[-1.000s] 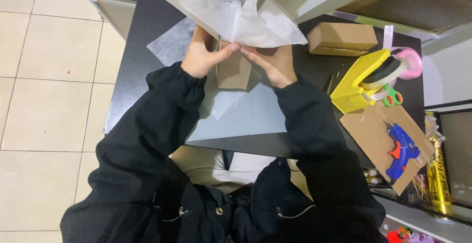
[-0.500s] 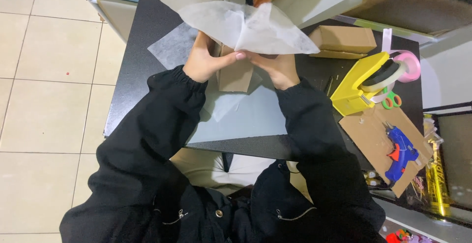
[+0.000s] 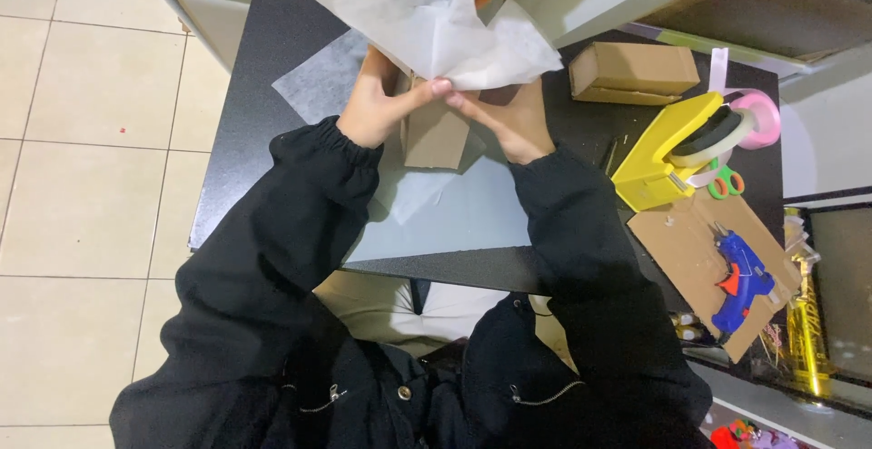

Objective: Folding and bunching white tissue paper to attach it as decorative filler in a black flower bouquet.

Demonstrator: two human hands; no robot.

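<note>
Dark table (image 3: 263, 77) | left hand (image 3: 377, 108), right hand (image 3: 509, 118) pinching tissue (image 3: 445, 36) over box (image 3: 434, 131) | tissue light, soft, probably tears easily; best gripped at gathered edge above box

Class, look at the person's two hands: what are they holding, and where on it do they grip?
Both the left hand and right hand pinch the white tissue paper at its lower edge, over a small cardboard box.

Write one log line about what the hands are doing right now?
left hand: holding cardboard box | right hand: holding box and white tissue paper | nearby: yellow tape dispenser, blue glue gun
</note>
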